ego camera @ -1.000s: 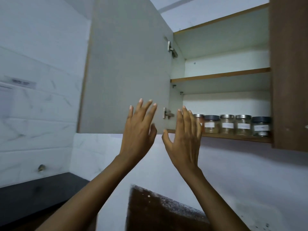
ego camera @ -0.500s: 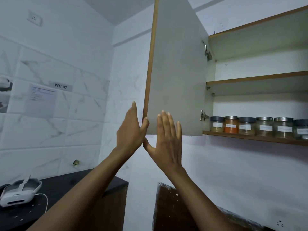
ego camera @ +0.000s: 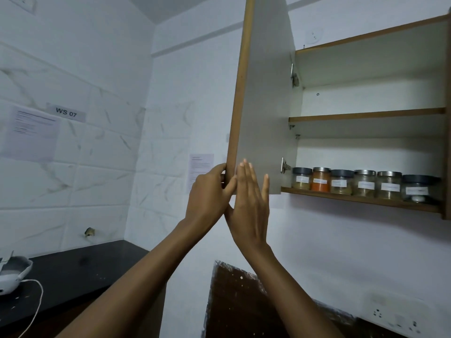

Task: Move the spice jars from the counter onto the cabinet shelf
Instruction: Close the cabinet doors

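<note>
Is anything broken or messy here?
The six glass spice jars stand upright in a tidy row on the lowest wooden cabinet shelf. The one odd spot is a small ragged hole in the white tiled wall just above the black counter; it looks chipped.

One head cam only: we look fwd & up, close to the wall cabinet [ego camera: 366, 69] door [ego camera: 263, 106], w/ the counter [ego camera: 80, 269] low left.

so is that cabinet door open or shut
Open. The door stands swung wide, edge toward the camera, baring the jars on the shelf; the left hand holds its outer edge.
</note>
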Available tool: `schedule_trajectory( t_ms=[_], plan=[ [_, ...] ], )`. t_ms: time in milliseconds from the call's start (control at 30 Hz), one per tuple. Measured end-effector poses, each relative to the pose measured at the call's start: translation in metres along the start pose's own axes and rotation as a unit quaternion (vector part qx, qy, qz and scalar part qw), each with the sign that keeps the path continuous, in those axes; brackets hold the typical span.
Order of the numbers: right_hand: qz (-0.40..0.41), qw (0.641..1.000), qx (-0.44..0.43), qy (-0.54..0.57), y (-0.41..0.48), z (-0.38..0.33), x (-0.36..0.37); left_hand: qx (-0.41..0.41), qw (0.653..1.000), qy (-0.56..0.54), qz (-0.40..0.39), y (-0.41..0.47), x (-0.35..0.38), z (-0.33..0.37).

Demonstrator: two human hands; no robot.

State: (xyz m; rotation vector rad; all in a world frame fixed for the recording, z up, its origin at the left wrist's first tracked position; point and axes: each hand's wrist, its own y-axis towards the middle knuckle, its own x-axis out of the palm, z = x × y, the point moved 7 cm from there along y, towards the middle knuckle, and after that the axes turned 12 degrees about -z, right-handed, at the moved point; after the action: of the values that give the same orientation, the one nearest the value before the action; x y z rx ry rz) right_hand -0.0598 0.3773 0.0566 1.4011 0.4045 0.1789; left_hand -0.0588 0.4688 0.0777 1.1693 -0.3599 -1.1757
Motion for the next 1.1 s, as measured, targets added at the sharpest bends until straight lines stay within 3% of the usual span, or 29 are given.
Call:
schedule_trajectory(
  t_ms=[367, 633, 1100],
  plan=[
    [0.06, 0.998, -0.018, -0.025, -0.024, 0.073, -0.081, 0.064, 0.998, -0.002, 0.008, -0.016, 0.062, 0.084],
    [0.125, 0.991, 0.031, -0.03, -0.043, 0.137, -0.143, 0.109, 0.993, -0.015, -0.033, -0.019, 0.136, 0.137],
    [0.062, 0.99, 0.119, -0.05, -0.07, 0.299, -0.179, 0.157, 0.988, -0.004, -0.013, -0.004, 0.272, 0.206]
  ],
)
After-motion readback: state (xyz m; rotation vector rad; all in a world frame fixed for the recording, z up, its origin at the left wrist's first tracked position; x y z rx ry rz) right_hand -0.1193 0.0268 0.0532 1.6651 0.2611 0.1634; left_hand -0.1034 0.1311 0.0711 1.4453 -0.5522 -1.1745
